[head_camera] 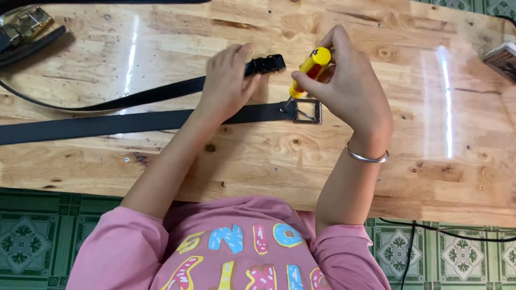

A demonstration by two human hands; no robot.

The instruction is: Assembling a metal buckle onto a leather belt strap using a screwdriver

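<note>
At the centre of the frame the right hand (345, 87) grips a small yellow screwdriver (307, 72), tip down at the silver buckle (305, 111) of a black belt (75, 124). The left hand (226, 84) presses flat on the strap beside the buckle, fingers closed over it. More belts (15, 20) lie at the counter's (200, 177) upper left, a power strip (513, 60) at upper right, both well apart from the hands.
</note>
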